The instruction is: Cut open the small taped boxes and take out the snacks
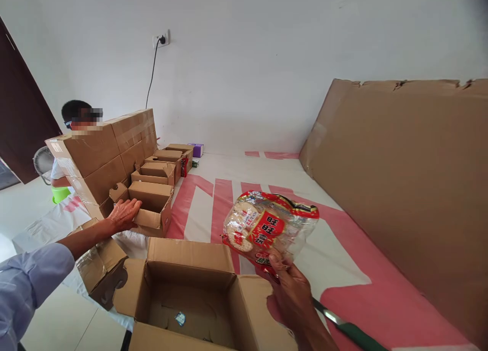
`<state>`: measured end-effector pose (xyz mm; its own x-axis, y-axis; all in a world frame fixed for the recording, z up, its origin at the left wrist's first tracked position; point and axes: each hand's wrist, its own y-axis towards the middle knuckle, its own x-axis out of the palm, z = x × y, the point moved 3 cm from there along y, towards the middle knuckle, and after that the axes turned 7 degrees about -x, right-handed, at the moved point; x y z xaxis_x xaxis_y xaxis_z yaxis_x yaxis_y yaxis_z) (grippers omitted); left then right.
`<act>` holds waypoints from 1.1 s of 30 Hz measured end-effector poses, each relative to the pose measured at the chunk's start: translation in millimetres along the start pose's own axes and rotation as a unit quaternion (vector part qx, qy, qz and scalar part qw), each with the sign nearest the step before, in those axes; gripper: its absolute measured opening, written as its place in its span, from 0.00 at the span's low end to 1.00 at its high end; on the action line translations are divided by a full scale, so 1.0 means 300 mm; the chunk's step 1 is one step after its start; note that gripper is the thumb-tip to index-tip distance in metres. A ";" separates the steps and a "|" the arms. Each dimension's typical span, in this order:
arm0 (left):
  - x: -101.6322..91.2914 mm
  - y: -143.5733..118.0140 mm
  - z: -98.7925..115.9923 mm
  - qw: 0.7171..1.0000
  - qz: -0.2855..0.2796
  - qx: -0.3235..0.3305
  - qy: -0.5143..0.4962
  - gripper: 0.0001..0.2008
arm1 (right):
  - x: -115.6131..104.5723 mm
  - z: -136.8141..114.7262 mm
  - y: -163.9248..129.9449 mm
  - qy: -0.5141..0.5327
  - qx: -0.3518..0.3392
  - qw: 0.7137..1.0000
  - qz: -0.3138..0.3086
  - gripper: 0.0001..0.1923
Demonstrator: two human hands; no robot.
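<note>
My right hand (292, 290) is closed on the lower edge of a clear and red plastic bag of round crackers (263, 226), raised above the table. With the arm stretched out, my left hand (125, 216) has its fingers over the near edge of a small open cardboard box (152, 218); its thumb is hidden. Below me stands a larger open cardboard box (190, 255) with its flaps folded out. On its floor lies a small blue and white piece (180, 318).
More open boxes (154, 171) line up behind the small one, beside a wall of stacked cartons (99, 148). A person (78, 112) is behind the cartons. A green-handled knife (353, 330) lies at right on the red and white sheet, before a big cardboard panel (400, 178).
</note>
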<state>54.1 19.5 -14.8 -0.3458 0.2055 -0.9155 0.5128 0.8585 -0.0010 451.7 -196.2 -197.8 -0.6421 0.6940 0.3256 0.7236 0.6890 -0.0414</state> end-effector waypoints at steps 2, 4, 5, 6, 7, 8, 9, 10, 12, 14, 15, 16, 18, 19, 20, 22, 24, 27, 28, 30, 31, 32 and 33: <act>0.002 0.008 0.000 1.000 0.002 -0.006 0.003 0.25 | -0.006 -0.001 0.001 -0.006 0.000 1.000 0.010 0.35; 0.003 0.019 0.001 1.000 0.002 -0.011 0.006 0.23 | -0.002 -0.006 -0.003 -0.012 0.006 1.000 0.016 0.35; 0.003 0.025 0.001 1.000 0.002 -0.013 0.007 0.22 | 0.001 -0.009 -0.005 -0.011 0.010 1.000 0.016 0.35; 0.003 0.032 0.003 1.000 0.003 -0.015 0.007 0.22 | 0.006 -0.013 -0.007 -0.008 0.012 1.000 0.016 0.35; 0.003 0.040 0.005 1.000 0.004 -0.018 0.008 0.21 | 0.010 -0.016 -0.008 -0.003 0.011 1.000 0.015 0.36; 0.004 0.050 0.008 1.000 0.005 -0.020 0.008 0.21 | 0.013 -0.018 -0.009 0.003 0.011 1.000 0.012 0.36; 0.004 0.062 0.011 1.000 0.006 -0.023 0.008 0.21 | 0.015 -0.018 -0.009 0.009 0.012 1.000 0.010 0.36; 0.004 0.076 0.015 1.000 0.007 -0.025 0.008 0.21 | 0.016 -0.018 -0.009 0.014 0.014 1.000 0.008 0.36; 0.005 0.112 0.023 1.000 0.009 -0.027 0.007 0.22 | 0.014 -0.016 -0.007 0.017 0.016 1.000 0.002 0.36; 0.005 0.153 0.030 1.000 0.011 -0.027 0.005 0.23 | 0.010 -0.015 -0.005 0.007 0.007 1.000 -0.004 0.36; 0.005 0.173 0.032 1.000 0.011 -0.027 0.004 0.24 | 0.009 -0.016 -0.005 0.001 0.002 1.000 -0.005 0.35; 0.004 0.191 0.035 1.000 0.012 -0.028 0.002 0.24 | 0.008 -0.016 -0.006 -0.004 0.000 1.000 -0.004 0.35; 0.001 0.223 0.039 0.999 0.014 -0.029 -0.001 0.25 | 0.007 -0.015 -0.008 -0.005 0.011 1.000 -0.001 0.36; -0.001 0.235 0.041 0.999 0.015 -0.031 -0.002 0.26 | 0.007 -0.013 -0.009 -0.003 0.021 1.000 -0.003 0.36; -0.002 0.245 0.043 0.999 0.016 -0.032 -0.004 0.26 | 0.007 -0.011 -0.010 -0.002 0.029 1.000 -0.007 0.36; -0.004 0.262 0.047 0.999 0.018 -0.034 -0.006 0.26 | 0.004 -0.007 -0.011 -0.011 0.036 0.999 -0.014 0.35; -0.005 0.276 0.052 0.999 0.019 -0.035 -0.006 0.27 | -0.004 0.001 -0.009 -0.020 0.035 0.999 -0.012 0.35; -0.006 0.300 0.059 0.999 0.020 -0.037 -0.006 0.28 | -0.014 0.017 -0.002 -0.013 0.032 0.999 -0.012 0.36; -0.007 0.309 0.062 0.999 0.019 -0.038 -0.006 0.28 | -0.017 0.023 0.000 -0.010 0.030 0.999 -0.014 0.36; -0.010 0.332 0.069 0.999 0.020 -0.040 -0.007 0.28 | -0.019 0.030 0.004 -0.010 0.026 0.999 -0.019 0.36; -0.012 0.345 0.072 0.999 0.021 -0.043 -0.007 0.28 | -0.021 0.031 0.006 -0.012 0.022 1.000 -0.017 0.36; -0.014 0.359 0.076 0.999 0.023 -0.045 -0.008 0.28 | -0.022 0.031 0.007 -0.014 0.016 1.000 -0.014 0.36; -0.015 0.374 0.079 0.999 0.024 -0.048 -0.009 0.28 | -0.024 0.030 0.007 -0.015 0.010 1.000 -0.010 0.36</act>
<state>131.8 103.7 -20.2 -0.3074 0.2391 -0.9211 0.4504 0.8892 0.0806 455.6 -197.8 -208.7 -0.6646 0.6855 0.2974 0.7052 0.7070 -0.0536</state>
